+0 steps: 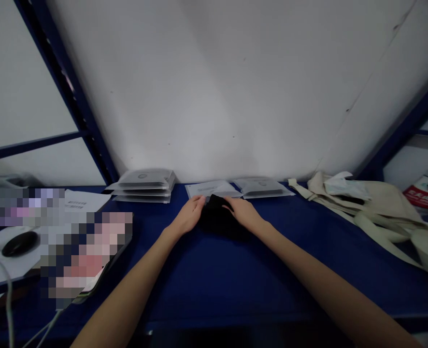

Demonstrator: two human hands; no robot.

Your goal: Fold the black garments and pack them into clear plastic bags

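A dark, soft-looking black cloth item (221, 222) is held up between my two hands over the blue tabletop (214, 280). My left hand (190, 213) pinches its upper left edge, where a small greyish patch shows by the fingertips. On the other side, my right hand (246, 212) is closed on its upper right part, fingers curled over the fabric. Its exact kind and the folds underneath are too dark to make out. Just behind it lie a flat white packet (214, 188) and a frosted plastic bag (263, 187).
Several stacked frosted bags (145, 186) stand against the white wall (214, 96). At left are papers (79, 205), a black mouse (20, 243), a white cable (9, 299) and a blurred-out object (91, 256). A beige canvas bag (388, 200) with straps lies at right.
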